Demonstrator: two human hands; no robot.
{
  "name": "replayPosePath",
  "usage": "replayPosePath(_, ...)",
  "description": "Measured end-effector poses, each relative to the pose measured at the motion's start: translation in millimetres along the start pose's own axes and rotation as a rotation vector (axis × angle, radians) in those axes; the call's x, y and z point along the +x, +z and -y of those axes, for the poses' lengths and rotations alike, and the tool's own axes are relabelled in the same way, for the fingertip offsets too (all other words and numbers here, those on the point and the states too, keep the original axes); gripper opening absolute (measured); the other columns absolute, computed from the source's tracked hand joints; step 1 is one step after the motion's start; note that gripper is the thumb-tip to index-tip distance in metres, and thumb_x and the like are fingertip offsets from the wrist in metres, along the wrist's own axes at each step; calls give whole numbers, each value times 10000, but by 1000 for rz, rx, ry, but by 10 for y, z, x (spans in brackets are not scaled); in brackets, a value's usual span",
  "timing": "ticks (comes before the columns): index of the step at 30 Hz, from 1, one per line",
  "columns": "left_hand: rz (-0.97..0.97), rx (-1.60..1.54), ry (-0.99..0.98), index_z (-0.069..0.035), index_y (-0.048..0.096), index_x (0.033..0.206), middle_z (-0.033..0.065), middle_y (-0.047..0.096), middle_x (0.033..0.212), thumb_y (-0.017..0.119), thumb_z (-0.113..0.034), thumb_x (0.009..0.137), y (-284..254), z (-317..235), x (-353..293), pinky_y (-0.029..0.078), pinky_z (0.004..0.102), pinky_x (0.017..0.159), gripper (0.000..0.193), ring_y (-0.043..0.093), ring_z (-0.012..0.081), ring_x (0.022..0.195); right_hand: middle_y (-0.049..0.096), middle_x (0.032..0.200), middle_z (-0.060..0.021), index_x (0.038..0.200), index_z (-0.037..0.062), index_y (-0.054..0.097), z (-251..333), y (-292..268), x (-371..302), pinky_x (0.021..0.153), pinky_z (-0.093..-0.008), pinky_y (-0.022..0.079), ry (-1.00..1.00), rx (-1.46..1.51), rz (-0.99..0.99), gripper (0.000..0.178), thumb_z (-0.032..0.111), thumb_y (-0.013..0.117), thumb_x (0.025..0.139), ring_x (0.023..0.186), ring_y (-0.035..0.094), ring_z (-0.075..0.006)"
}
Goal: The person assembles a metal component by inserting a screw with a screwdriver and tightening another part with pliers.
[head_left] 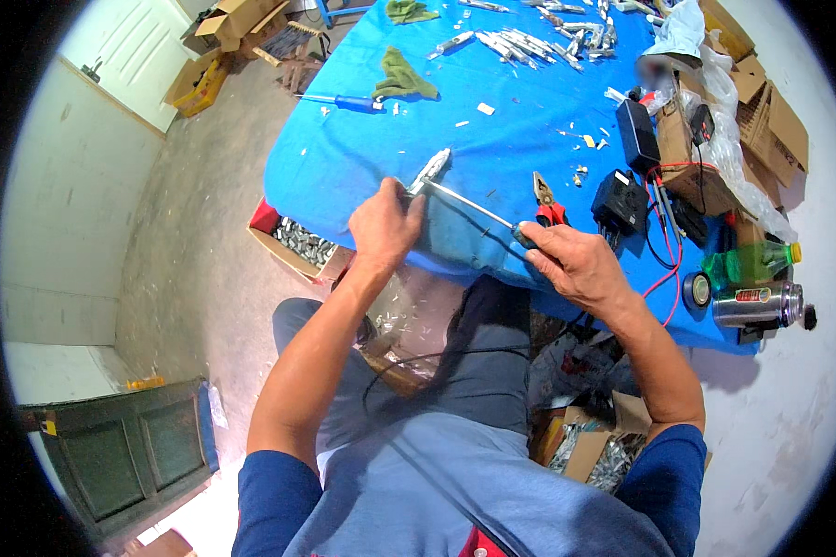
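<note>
At the near edge of a blue cloth-covered counter (344, 158), I have my left grip (385, 226) and right grip (581, 265) clenched: the right around a dark-handled, steel-shafted screwdriver (474, 205), the left on a slim silvery metal piece (434, 165) at the screwdriver's tip.

Shiny, smooth metal along the screwdriver shaft (469, 205). Silvery, metal-looking and uneven, the narrow piece (432, 167) at its tip. Similar bright metallic finish across the heap of silvery parts (520, 46). Matt blue cloth, softly creased, over the table (320, 153); dull, crumpled cloth for the green rag (404, 76). Red, plastic-looking grips on the metal pliers (545, 198). Black plastic for the power adapter (620, 201), matt brown cardboard for the box (778, 125), thin shiny film for the clear bag (726, 148). Glossy, translucent green plastic for the bottle (748, 265); smooth, polished metal for the flask (760, 304).
</note>
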State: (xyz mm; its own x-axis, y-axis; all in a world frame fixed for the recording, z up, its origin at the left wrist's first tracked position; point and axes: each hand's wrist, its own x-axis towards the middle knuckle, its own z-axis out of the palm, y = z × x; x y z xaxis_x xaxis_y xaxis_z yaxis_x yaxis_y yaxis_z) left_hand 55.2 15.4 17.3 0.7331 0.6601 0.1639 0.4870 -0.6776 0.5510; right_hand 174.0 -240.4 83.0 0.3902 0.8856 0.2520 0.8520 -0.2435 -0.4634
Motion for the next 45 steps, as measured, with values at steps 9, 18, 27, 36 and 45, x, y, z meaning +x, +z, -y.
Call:
replayPosePath(9, -17, -11, -2, -19, 580, 946, 199, 673, 782, 677, -326, 848, -37, -13, -5, 492, 494, 680, 337, 658, 400, 747, 648, 766, -47, 1274, 23, 593, -70, 15, 40, 374, -167, 341, 843, 1173, 219, 371, 217, 603, 957, 465, 492, -47)
replayPosePath(18, 12, -23, 1, -31, 586, 966, 165, 656, 756, 694, -343, 846, -10, 11, -13, 483, 471, 667, 351, 644, 378, 739, 687, 863, -78, 1238, 45, 630, 81, -17, -65, 596, -264, 487, 574, 611, 150, 367, 257, 618, 939, 662, 623, -131)
replayPosePath(27, 80, -55, 43, -36, 600, 965, 152, 661, 757, 700, -324, 843, -55, 47, -17, 482, 454, 664, 329, 647, 361, 743, 691, 1075, -159, 1193, -12, 627, 163, -163, -32, 878, -341, 494, 465, 456, -145, 422, 240, 705, 863, 979, 666, -233)
replayPosePath(36, 97, -114, 87, -55, 600, 971, 124, 631, 706, 709, -304, 839, -58, 98, -34, 467, 440, 630, 302, 629, 336, 691, 655, 1068, -227, 1202, 15, 582, 89, -75, 132, 847, -400, 496, 335, 293, -223, 395, 263, 641, 901, 990, 652, -371)
replayPosePath(45, 98, -102, 72, -61, 576, 937, 144, 668, 743, 695, -297, 829, -98, 59, -23, 487, 477, 640, 285, 656, 369, 727, 624, 1066, -239, 1220, 57, 503, -72, 589, 932, 847, -488, 478, 91, 158, -238, 410, 237, 642, 880, 1013, 593, -429)
